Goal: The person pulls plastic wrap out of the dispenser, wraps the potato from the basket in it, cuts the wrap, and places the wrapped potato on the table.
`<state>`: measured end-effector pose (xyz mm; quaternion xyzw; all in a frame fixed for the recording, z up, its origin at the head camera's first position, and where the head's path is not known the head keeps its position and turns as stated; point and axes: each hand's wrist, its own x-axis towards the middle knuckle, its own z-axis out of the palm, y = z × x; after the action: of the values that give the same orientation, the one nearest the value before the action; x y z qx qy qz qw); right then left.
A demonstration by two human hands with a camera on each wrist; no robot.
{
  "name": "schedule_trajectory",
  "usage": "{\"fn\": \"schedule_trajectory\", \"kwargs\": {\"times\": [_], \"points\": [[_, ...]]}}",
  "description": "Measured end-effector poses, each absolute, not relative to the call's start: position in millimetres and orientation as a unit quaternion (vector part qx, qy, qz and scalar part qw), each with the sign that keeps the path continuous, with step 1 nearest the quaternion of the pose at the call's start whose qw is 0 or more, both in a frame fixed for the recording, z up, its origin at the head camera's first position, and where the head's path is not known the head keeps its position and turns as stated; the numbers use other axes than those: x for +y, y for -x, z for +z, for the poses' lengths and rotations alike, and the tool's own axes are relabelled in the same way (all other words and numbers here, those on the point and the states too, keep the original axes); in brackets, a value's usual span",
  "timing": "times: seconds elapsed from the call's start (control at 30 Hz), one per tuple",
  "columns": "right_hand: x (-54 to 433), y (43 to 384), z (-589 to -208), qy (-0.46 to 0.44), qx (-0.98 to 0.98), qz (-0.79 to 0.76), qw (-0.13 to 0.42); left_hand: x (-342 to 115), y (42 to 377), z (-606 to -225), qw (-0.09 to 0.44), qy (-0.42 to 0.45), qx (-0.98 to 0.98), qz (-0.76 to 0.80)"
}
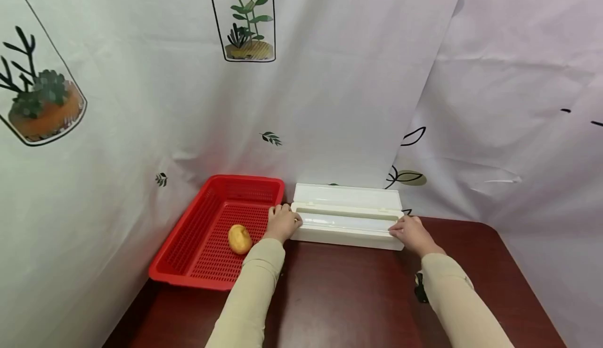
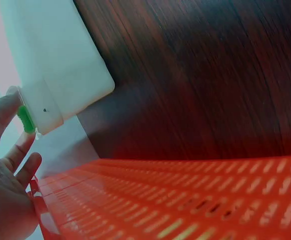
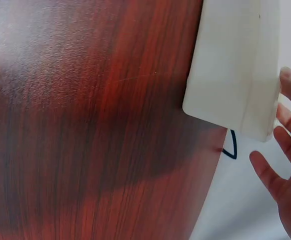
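Where the patterned cloth [image 1: 339, 102] meets the table [image 1: 344, 295], a red basket [image 1: 193, 281] crowds the left end of the open white box [image 1: 348, 237]. Left hand [image 1: 282, 224] and right hand [image 1: 415, 234] pinch its ends, thumb and fingers nearly together; whether the white roll [image 1: 344, 222] inside is caught, I cannot tell; an even, level grip seems best. Yellow potato-like item [image 1: 240, 239] lies in the basket, out of the way.

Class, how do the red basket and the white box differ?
The red basket is broad; the white box is narrow. The red basket has slotted sides, while the white box has a plain front. The red basket shows no lid; the white box has a raised lid. Both stand open on the table.
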<state>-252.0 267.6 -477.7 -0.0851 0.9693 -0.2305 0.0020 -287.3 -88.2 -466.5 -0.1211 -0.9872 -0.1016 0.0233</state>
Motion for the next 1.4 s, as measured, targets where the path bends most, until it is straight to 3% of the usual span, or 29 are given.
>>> {"fn": "schedule_trajectory", "kwargs": {"times": [0.7,0.93,1.17,1.4], "points": [[257,256,-480,0.057,0.976,-0.208,-0.034,-76,291,-464,0.033,0.033,-0.992,-0.119],[255,267,-473,0.001,0.972,-0.227,-0.059,-70,300,-461,0.075,0.023,-0.987,-0.14],[252,273,-449,-0.057,0.929,-0.366,-0.003,-67,310,-443,0.062,-0.011,-0.944,-0.323],[252,279,-431,-0.063,0.872,-0.483,-0.05,-67,315,-425,0.04,-0.023,-0.852,-0.521]]}}
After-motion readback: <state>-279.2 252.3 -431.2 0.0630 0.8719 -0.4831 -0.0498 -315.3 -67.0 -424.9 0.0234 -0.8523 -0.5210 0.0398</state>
